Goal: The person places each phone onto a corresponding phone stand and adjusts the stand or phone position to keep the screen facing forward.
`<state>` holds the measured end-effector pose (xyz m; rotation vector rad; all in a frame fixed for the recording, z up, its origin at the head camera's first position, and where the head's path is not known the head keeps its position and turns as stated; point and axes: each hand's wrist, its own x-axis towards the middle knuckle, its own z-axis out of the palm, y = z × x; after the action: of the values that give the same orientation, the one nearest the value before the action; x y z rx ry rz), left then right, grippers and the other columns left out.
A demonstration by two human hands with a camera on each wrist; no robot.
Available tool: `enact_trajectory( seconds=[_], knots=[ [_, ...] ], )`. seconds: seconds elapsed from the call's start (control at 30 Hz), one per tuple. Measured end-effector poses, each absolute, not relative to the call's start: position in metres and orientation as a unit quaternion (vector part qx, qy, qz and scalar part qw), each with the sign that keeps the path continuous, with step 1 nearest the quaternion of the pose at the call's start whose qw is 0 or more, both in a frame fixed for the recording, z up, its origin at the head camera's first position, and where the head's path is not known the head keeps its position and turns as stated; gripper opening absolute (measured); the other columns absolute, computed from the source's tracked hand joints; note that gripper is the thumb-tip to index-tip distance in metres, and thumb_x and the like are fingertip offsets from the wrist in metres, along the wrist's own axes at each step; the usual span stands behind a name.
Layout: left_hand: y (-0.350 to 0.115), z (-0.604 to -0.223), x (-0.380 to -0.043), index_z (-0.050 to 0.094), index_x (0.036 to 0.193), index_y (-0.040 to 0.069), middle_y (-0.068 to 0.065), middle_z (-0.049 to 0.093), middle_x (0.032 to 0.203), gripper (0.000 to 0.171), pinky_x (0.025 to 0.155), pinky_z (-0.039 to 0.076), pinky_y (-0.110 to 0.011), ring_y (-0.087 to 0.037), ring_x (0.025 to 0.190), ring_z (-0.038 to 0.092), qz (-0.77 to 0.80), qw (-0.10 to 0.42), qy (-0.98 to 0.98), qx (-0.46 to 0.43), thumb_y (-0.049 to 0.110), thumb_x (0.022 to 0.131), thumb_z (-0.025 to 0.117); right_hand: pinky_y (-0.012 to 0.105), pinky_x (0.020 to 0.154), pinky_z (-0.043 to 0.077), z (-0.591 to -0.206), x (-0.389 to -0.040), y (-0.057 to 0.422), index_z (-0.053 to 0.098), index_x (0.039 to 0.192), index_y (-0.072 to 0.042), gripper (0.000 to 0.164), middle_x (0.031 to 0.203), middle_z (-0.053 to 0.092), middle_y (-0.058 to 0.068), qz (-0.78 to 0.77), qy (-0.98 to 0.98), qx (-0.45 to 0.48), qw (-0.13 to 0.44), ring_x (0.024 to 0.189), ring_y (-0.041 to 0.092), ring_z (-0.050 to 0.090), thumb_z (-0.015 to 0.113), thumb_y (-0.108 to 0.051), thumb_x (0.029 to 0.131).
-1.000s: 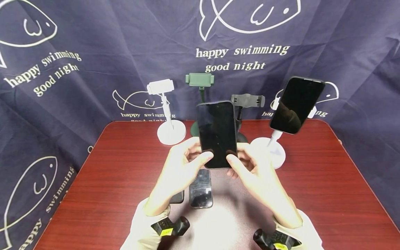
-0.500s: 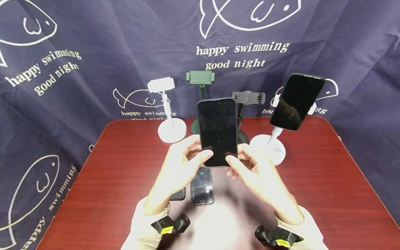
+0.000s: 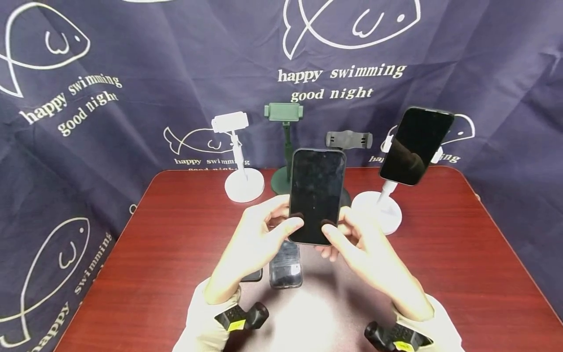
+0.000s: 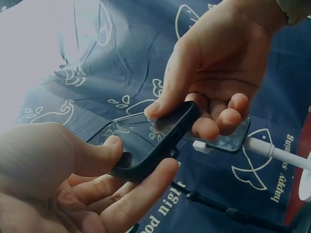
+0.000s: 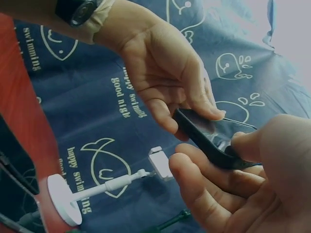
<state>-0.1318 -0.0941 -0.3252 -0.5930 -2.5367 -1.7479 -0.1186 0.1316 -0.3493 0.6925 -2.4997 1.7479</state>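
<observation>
A black smartphone [image 3: 317, 195], its dark screen toward me, is held upright above the table between both hands. My left hand [image 3: 257, 239] grips its lower left edge, thumb on the screen and fingers behind. My right hand [image 3: 367, 249] grips the lower right edge the same way. Directly beyond the smartphone is a dark grey phone holder [image 3: 349, 140]; the smartphone hides much of its stem and base. In the left wrist view, the smartphone's thick dark side [image 4: 165, 150] shows between the hands.
A white stand [image 3: 244, 186] and a green stand [image 3: 284, 112] are at the back left. At right, another white stand [image 3: 378, 212] carries a tilted smartphone [image 3: 415, 146]. Two phones lie on the red table [image 3: 457, 264]: one clearly visible [image 3: 286, 269], one partly under my left wrist [image 3: 252, 275].
Both hands have shifted the smartphone slightly right and down, and it now covers more of the dark grey holder's stem. More of the green stand's base shows. The grip stays the same.
</observation>
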Motion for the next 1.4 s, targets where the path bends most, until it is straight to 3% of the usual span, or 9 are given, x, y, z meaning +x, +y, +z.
enact_trajectory(
  seconds=[0.13,0.3,0.57,0.8,1.0,1.1,1.2,1.4],
  knots=[
    [-0.095,-0.329,-0.131,0.069,0.129,0.022,0.003,0.078,0.098,0.036,0.070,0.057,-0.027,-0.009,0.073,0.069,-0.542,0.009,-0.817,-0.197,0.016,0.094,0.075,0.030,0.064,0.056,-0.353,-0.117,0.135,0.054,0.096,-0.012,0.014,0.068,0.070,-0.001,0.565,-0.797,0.211,-0.029,0.060,0.015,0.068,0.065,-0.017,0.102],
    [-0.092,-0.333,-0.129,0.069,0.131,0.020,0.003,0.079,0.099,0.039,0.075,0.057,-0.026,-0.005,0.079,0.071,-0.532,0.013,-0.817,-0.221,0.014,0.093,0.076,0.032,0.062,0.057,-0.356,-0.117,0.142,0.058,0.109,-0.014,0.012,0.070,0.070,-0.001,0.559,-0.793,0.238,-0.050,0.060,0.016,0.068,0.067,-0.014,0.101],
    [-0.085,-0.337,-0.131,0.067,0.132,0.019,0.000,0.078,0.100,0.037,0.073,0.059,-0.027,-0.009,0.082,0.074,-0.548,-0.018,-0.807,-0.218,0.019,0.095,0.074,0.030,0.057,0.056,-0.360,-0.117,0.150,0.062,0.119,-0.012,0.024,0.072,0.072,-0.001,0.556,-0.789,0.262,0.017,0.059,0.014,0.068,0.066,-0.002,0.098],
    [-0.089,-0.342,-0.139,0.067,0.127,0.016,-0.003,0.078,0.102,0.030,0.073,0.062,-0.036,-0.010,0.077,0.075,-0.568,-0.034,-0.789,-0.232,0.015,0.097,0.071,0.022,0.064,0.055,-0.361,-0.120,0.156,0.060,0.100,-0.008,0.010,0.068,0.072,-0.003,0.542,-0.806,0.229,0.071,0.058,0.010,0.069,0.067,0.000,0.097],
    [-0.091,-0.341,-0.153,0.068,0.123,0.019,-0.002,0.078,0.101,0.025,0.072,0.063,-0.039,-0.014,0.074,0.076,-0.596,-0.024,-0.769,-0.229,0.014,0.098,0.070,0.019,0.067,0.055,-0.357,-0.130,0.164,0.061,0.116,-0.011,0.021,0.070,0.073,-0.003,0.520,-0.824,0.201,0.101,0.059,0.011,0.069,0.068,-0.003,0.098],
    [-0.089,-0.342,-0.162,0.068,0.122,0.015,-0.006,0.077,0.103,0.024,0.072,0.064,-0.040,-0.018,0.074,0.076,-0.616,-0.038,-0.752,-0.231,0.011,0.099,0.068,0.017,0.068,0.053,-0.353,-0.135,0.166,0.059,0.107,-0.011,0.012,0.069,0.073,-0.005,0.504,-0.838,0.178,0.109,0.060,0.010,0.071,0.068,-0.010,0.099],
    [-0.087,-0.342,-0.170,0.067,0.123,0.010,-0.012,0.077,0.104,0.023,0.073,0.064,-0.040,-0.022,0.073,0.076,-0.635,-0.052,-0.734,-0.235,0.009,0.100,0.066,0.018,0.066,0.054,-0.351,-0.139,0.166,0.056,0.098,-0.010,0.012,0.068,0.072,-0.005,0.506,-0.839,0.161,0.117,0.060,0.010,0.071,0.067,-0.013,0.100],
    [-0.085,-0.342,-0.183,0.063,0.128,0.007,-0.020,0.075,0.105,0.027,0.075,0.064,-0.042,-0.025,0.075,0.076,-0.663,-0.073,-0.709,-0.228,0.007,0.101,0.064,0.020,0.060,0.056,-0.350,-0.148,0.163,0.063,0.109,-0.009,0.009,0.067,0.070,0.000,0.530,-0.823,0.144,0.148,0.058,0.012,0.067,0.066,-0.010,0.101]
  ],
)
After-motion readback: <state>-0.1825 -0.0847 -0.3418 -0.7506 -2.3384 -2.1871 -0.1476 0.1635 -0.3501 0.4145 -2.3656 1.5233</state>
